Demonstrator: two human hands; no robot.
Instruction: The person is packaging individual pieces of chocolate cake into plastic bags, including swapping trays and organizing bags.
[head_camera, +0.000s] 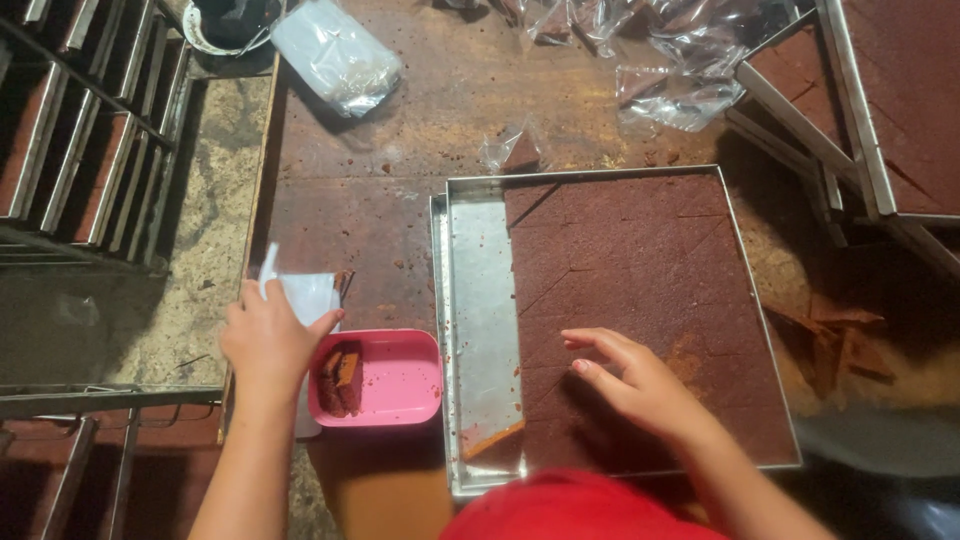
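Red garment at chest; both forearms bare, no sleeves; hands bare, ungloved, no rings visible.

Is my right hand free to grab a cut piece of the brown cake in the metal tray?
Probably yes: the right hand rests open on the cake, nothing covering it.

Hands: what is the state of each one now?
Left hand: closed on a white sheet.
Right hand: open, fingers spread on the brown cake, holding nothing.
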